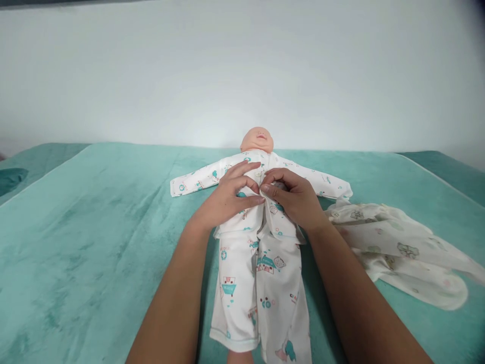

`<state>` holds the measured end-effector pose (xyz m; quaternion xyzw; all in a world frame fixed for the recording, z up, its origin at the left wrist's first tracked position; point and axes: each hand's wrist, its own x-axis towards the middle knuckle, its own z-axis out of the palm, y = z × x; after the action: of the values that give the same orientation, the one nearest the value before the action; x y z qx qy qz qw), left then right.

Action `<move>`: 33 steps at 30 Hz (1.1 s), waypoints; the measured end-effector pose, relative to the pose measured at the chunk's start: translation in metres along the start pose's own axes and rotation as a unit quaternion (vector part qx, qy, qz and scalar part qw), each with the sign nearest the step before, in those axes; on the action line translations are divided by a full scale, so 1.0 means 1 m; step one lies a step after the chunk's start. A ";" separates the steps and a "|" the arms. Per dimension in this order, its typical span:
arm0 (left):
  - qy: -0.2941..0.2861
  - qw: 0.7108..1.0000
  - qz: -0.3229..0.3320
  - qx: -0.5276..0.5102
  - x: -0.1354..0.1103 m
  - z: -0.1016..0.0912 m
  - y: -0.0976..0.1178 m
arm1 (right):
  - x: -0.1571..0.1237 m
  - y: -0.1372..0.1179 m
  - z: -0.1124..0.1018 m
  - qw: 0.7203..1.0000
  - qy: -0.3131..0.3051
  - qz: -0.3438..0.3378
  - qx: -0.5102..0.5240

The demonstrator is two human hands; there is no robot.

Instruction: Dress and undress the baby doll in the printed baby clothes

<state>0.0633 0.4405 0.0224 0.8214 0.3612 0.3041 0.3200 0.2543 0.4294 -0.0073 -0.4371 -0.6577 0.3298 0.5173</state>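
A baby doll (257, 138) lies on its back, head away from me, arms spread. It wears a white printed top (200, 178) and matching white trousers (237, 283). Over the doll's chest, my left hand (233, 194) pinches the left front edge of the top between thumb and forefinger, other fingers stretched out. My right hand (291, 194) is closed on the opposite front edge, its fingertips almost meeting the left ones. Below my hands the two front edges part slightly. Any fastener between my fingertips is hidden.
A crumpled pale baby garment (401, 247) with animal prints lies at the right, partly behind my right forearm. A teal plush cover (94, 242) spreads under everything. Behind its far edge rises a plain white wall (242, 65).
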 end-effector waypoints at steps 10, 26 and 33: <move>0.020 1.000 0.003 -0.016 0.002 0.002 0.001 | -0.001 -0.006 -0.004 0.996 -0.035 0.044 0.066; 0.115 0.986 -0.058 -0.105 0.002 0.007 0.002 | 0.001 -0.008 -0.008 0.987 0.052 0.048 0.141; 0.402 0.883 -0.208 -0.121 0.007 0.001 -0.020 | 0.011 0.015 -0.019 0.946 0.252 0.148 0.140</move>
<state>0.0594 0.4564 0.0086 0.4893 0.5818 0.5761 0.3005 0.2754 0.4456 -0.0117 -0.5218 -0.3811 0.3704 0.6672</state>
